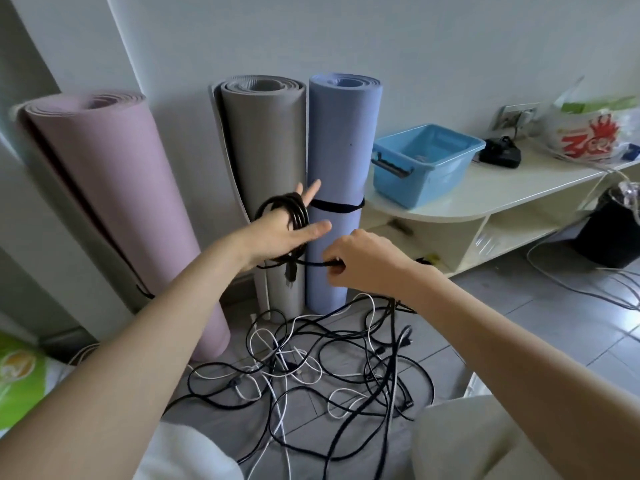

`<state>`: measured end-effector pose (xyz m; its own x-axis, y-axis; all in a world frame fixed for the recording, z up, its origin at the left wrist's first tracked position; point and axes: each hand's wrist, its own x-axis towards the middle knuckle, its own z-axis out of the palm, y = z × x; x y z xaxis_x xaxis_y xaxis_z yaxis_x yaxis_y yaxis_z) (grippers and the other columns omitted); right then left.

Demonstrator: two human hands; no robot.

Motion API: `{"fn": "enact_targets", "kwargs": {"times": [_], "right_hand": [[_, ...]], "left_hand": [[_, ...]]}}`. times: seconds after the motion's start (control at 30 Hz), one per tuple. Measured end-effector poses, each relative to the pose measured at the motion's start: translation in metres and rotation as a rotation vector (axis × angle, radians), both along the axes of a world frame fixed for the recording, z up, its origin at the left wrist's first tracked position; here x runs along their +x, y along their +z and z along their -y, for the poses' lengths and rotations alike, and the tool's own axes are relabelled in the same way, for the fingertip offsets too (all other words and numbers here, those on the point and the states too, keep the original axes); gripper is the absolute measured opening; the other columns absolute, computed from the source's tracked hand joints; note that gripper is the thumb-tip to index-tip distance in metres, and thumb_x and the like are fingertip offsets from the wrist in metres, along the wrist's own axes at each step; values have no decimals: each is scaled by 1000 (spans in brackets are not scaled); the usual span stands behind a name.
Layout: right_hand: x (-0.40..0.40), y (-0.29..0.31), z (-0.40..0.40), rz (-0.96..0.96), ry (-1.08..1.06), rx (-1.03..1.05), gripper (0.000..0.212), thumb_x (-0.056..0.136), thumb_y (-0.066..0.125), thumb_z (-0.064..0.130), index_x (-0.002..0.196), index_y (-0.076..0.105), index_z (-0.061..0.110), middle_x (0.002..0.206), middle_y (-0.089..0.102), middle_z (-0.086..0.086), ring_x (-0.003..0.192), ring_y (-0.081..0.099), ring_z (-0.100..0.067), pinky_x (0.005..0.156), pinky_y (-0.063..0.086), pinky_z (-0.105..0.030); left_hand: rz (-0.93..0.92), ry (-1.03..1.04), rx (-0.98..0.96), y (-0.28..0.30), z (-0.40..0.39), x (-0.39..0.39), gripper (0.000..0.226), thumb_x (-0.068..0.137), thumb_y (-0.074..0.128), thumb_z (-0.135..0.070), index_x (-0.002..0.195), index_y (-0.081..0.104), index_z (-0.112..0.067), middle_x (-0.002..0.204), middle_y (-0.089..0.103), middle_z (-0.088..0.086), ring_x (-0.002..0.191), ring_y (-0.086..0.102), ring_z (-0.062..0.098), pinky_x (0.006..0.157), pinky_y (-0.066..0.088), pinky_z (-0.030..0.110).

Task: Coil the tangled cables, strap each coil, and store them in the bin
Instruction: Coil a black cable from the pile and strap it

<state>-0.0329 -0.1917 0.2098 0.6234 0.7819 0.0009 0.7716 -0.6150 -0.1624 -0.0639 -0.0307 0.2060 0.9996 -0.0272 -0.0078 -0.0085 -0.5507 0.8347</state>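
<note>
Coiling step: mid-frame, the left hand (284,233), fingers spread, wears the black cable (289,211) in loops while the right hand (356,259) pinches its tail, so next comes another wrap, then strapping, with the blue bin (398,178) waiting on the table (485,195) at right.

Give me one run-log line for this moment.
step: coiling | left hand: glossy black cable coil looped around it | right hand: pinches same cable's free run | light blue plastic bin: on shelf, no black coil visible inside
</note>
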Motion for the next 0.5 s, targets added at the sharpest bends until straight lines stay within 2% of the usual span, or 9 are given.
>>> {"fn": "enact_targets", "kwargs": {"times": [0.07,0.13,0.17,0.23,0.27,0.33,0.37,0.4,0.5], "right_hand": [[5,7,4,27,-44,35,15,79,54,17,65,50,23,63,43,3,71,44,-24,55,34,-26],[15,11,9,42,-108,103,20,76,58,17,59,48,24,64,46,3,72,48,-24,61,37,-27],[19,13,12,54,-136,137,28,75,59,17,55,42,25,61,44,4,71,48,-24,61,36,-27],[24,13,14,92,-163,212,34,74,61,16,53,37,25,61,45,2,69,48,-25,60,34,-27],[26,13,13,110,-183,243,31,75,61,15,55,39,22,63,48,0,69,50,-27,59,35,-28],[26,13,11,178,-238,351,24,77,60,14,63,42,22,66,54,-6,69,54,-32,59,41,-32],[25,15,12,228,-274,440,22,77,59,14,65,44,23,66,55,-7,69,54,-34,61,43,-34],[25,18,13,273,-326,531,20,78,57,15,65,45,24,64,55,-6,68,53,-34,61,42,-35],[30,28,15,295,-481,746,22,81,54,15,61,45,16,58,45,-1,66,46,-30,58,34,-33]], "left_hand": [[-98,-55,139,0,4,-4,86,82,55,-51,146,-2,-43,158,-7,-2,145,2,12,107,7,18],[-194,-102,168,-2,4,-7,100,75,64,-59,144,-8,-48,154,22,11,137,31,22,108,24,24],[-244,-129,159,-3,4,-9,105,70,68,-59,142,-9,-51,146,38,8,122,47,19,103,33,26],[-347,-176,117,-8,7,-8,101,76,70,-44,142,-7,-53,129,38,-8,98,65,15,100,43,31],[-386,-194,132,-10,10,-7,96,81,68,-34,143,-4,-50,127,39,-10,91,69,18,99,46,33],[-436,-246,168,-13,19,-7,88,80,60,-28,147,5,-44,121,60,-6,85,71,22,83,53,31],[-452,-277,145,-12,23,-8,82,80,55,-26,147,11,-41,107,70,-5,78,71,22,70,53,25],[-468,-319,92,-9,27,-10,74,82,50,-20,147,17,-37,96,74,-6,71,69,19,60,49,18],[-502,-482,-217,10,33,-16,57,80,44,-11,134,44,-30,102,73,0,59,62,11,53,43,14]]}}
